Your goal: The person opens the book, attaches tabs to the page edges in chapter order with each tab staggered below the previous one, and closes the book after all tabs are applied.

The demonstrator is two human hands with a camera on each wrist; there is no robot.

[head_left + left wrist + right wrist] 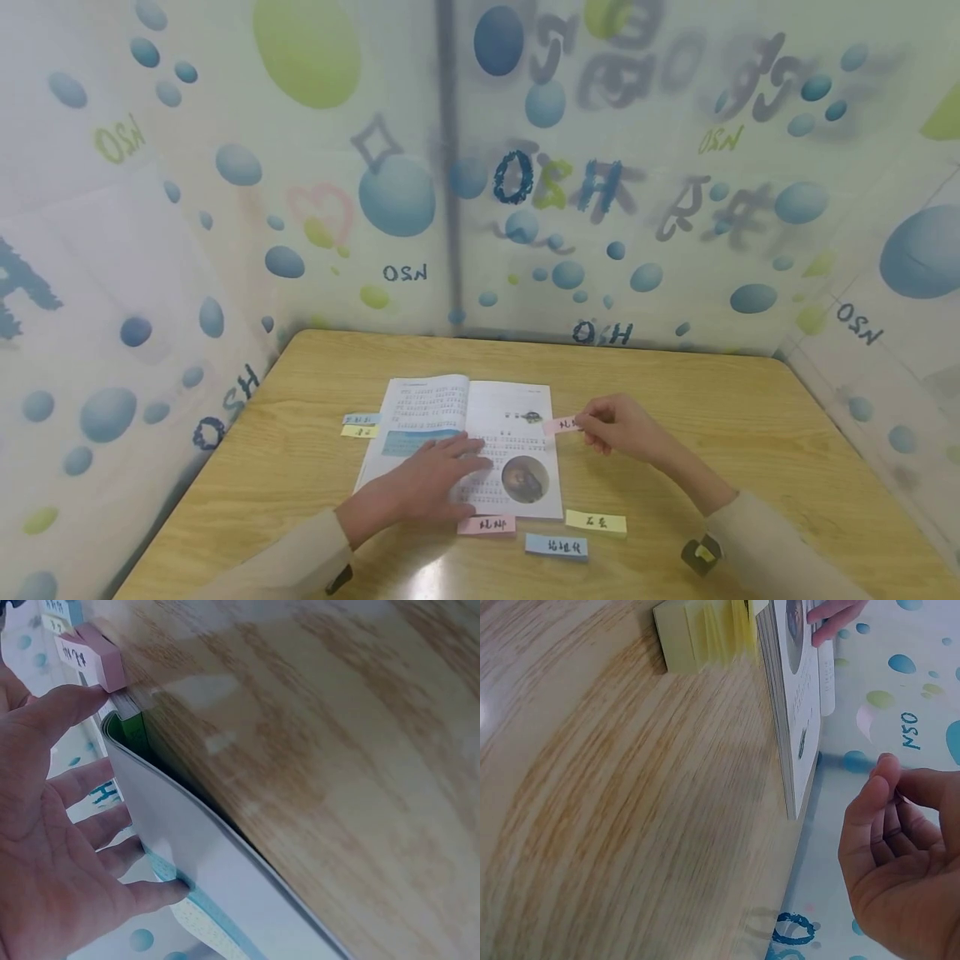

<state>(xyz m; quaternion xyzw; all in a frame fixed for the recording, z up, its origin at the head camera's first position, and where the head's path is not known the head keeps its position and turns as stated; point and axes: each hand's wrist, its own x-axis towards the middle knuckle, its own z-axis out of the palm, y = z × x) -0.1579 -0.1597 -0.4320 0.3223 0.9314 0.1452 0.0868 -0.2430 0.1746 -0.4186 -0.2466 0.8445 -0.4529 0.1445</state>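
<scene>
An open book [491, 402] lies on the wooden table, with printed text on both pages and a round picture on the right one. My left hand [427, 490] rests across the lower middle of the book, its fingers spread on the pages. Just past the book's right edge, my right hand [628, 429] pinches a pink sticky note [557, 426] with handwriting between thumb and index finger. The note's left end overlaps the page margin; whether it sticks there I cannot tell. In the left wrist view, the thumb is close to a pink sticky-note pad [112, 667].
Below the book lie a blue pad [557, 547] and a yellow pad [596, 523], both with handwriting. Blue [361, 419] and yellow [359, 432] notes protrude from the book's left edge. A bubble-patterned curtain [405, 300] hangs behind the wooden table [675, 383].
</scene>
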